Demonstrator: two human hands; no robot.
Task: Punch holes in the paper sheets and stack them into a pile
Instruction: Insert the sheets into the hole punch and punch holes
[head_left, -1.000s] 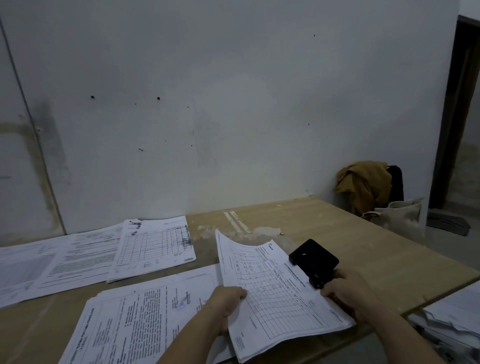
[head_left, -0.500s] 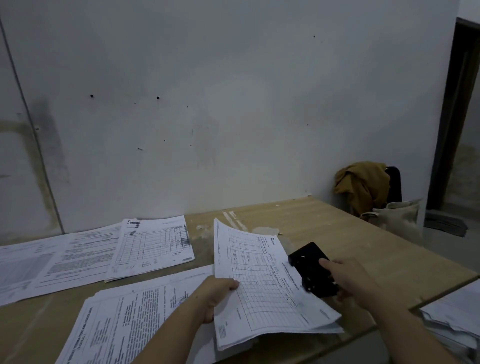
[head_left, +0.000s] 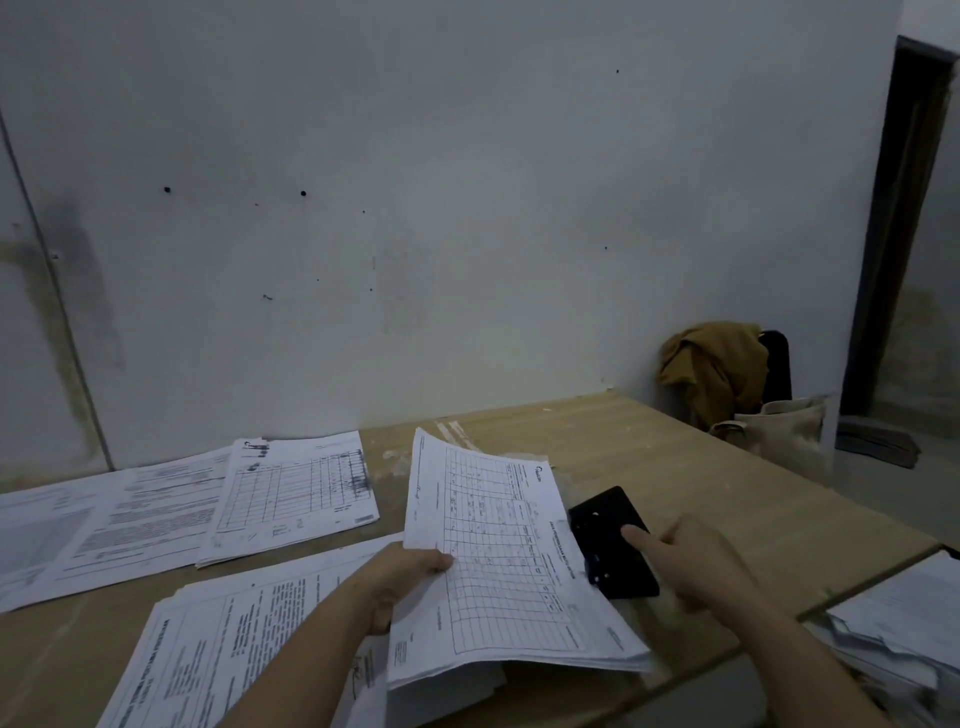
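Observation:
My left hand (head_left: 402, 577) grips the left edge of a thin bundle of printed table sheets (head_left: 498, 561), lifted off the wooden table (head_left: 701, 493) and tilted. The bundle's right edge lies against a black hole punch (head_left: 613, 540) on the table. My right hand (head_left: 685, 561) rests on the punch's right side, thumb pressing on its top, other fingers curled. A pile of printed sheets (head_left: 234, 639) lies under my left forearm at the near left.
Two more paper piles lie further back: a tabled one (head_left: 298, 493) and a wide one (head_left: 93, 525) at the far left. A messy paper stack (head_left: 898, 634) sits below the table's right edge. A brown cloth (head_left: 717, 364) and beige bag (head_left: 784, 431) stand beyond the far right corner.
The left hand has lifted the bundle and drawn it leftward, away from the punch. The right hand shifted from pressing down on the punch to touching it with the thumb.

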